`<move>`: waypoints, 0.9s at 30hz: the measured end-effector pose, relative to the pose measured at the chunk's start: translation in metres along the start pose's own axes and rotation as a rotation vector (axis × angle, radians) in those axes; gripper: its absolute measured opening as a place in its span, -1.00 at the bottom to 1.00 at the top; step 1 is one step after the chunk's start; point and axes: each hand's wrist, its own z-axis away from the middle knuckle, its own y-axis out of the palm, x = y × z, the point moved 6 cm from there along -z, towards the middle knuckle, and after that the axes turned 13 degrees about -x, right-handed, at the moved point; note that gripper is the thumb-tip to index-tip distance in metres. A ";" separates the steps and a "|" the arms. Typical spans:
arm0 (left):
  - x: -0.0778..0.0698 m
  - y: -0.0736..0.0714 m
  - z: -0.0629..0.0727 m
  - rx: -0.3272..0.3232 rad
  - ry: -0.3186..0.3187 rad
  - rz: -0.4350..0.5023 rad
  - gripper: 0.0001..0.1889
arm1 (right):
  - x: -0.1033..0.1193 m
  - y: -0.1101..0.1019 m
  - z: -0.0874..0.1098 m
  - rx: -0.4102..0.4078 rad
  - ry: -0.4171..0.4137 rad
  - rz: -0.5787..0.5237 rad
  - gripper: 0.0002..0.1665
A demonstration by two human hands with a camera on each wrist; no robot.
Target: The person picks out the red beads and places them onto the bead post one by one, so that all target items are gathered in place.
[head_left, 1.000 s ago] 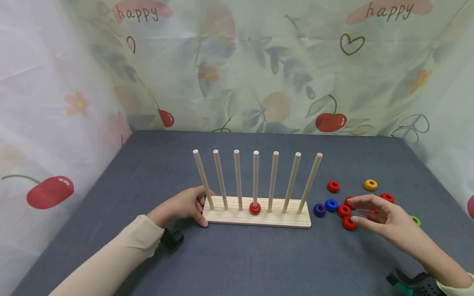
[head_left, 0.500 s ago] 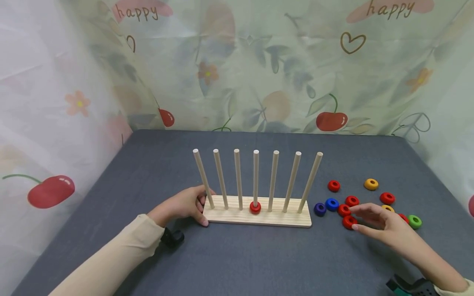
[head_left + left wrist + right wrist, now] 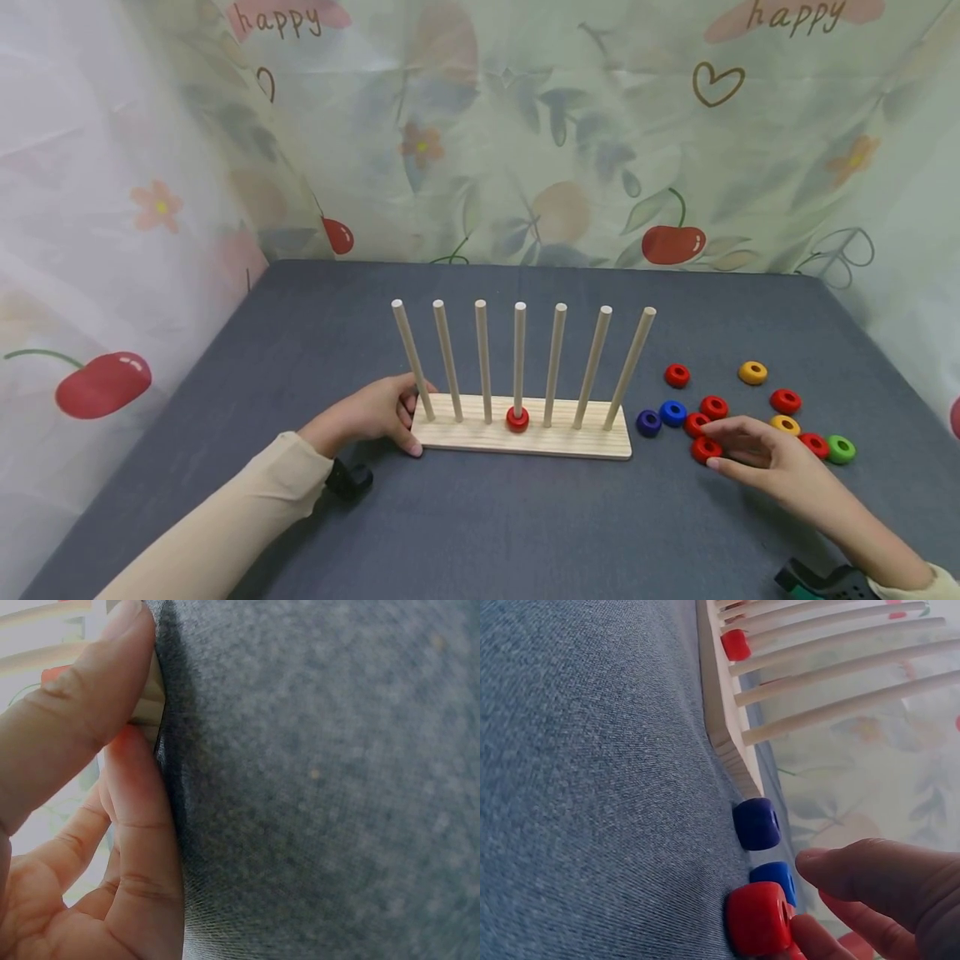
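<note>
In the head view, my left hand (image 3: 375, 415) grips the left end of a pale wooden peg board (image 3: 465, 437), thumb at the front and fingers behind. Its row of several upright pegs stands tall, and one red ring (image 3: 517, 421) sits low on the middle peg. The left wrist view shows the thumb (image 3: 82, 697) and a finger against the board's end. To the right, my right hand (image 3: 780, 462) hovers low among loose rings, its thumb and fingers spread around the nearest red ring (image 3: 706, 450). In the right wrist view, one fingertip meets that red ring (image 3: 757, 919).
Dark blue (image 3: 648, 423) and blue (image 3: 672, 413) rings lie between the board and my right hand. More red rings, two yellow rings (image 3: 753, 372) and a green ring (image 3: 841, 450) are scattered around it. A patterned cloth (image 3: 517, 133) hangs behind the grey table (image 3: 480, 517).
My right hand has moved a little left and lower onto the nearest red ring, uncovering yellow, red and green rings behind it. The left hand stays on the board.
</note>
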 end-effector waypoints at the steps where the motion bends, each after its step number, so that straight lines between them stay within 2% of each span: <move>1: 0.000 0.000 0.000 -0.001 -0.001 -0.004 -0.20 | 0.000 0.001 0.000 0.001 0.002 -0.004 -0.45; 9: -0.001 -0.001 0.000 -0.014 -0.024 -0.024 -0.20 | 0.001 0.006 -0.001 0.017 0.029 -0.035 -0.43; 15: -0.003 -0.001 0.002 -0.004 -0.009 -0.011 -0.21 | -0.001 0.006 -0.003 0.046 0.051 -0.024 -0.40; 27: -0.002 0.000 0.001 0.004 -0.008 -0.008 -0.20 | -0.001 0.007 -0.002 0.062 0.006 0.079 -0.36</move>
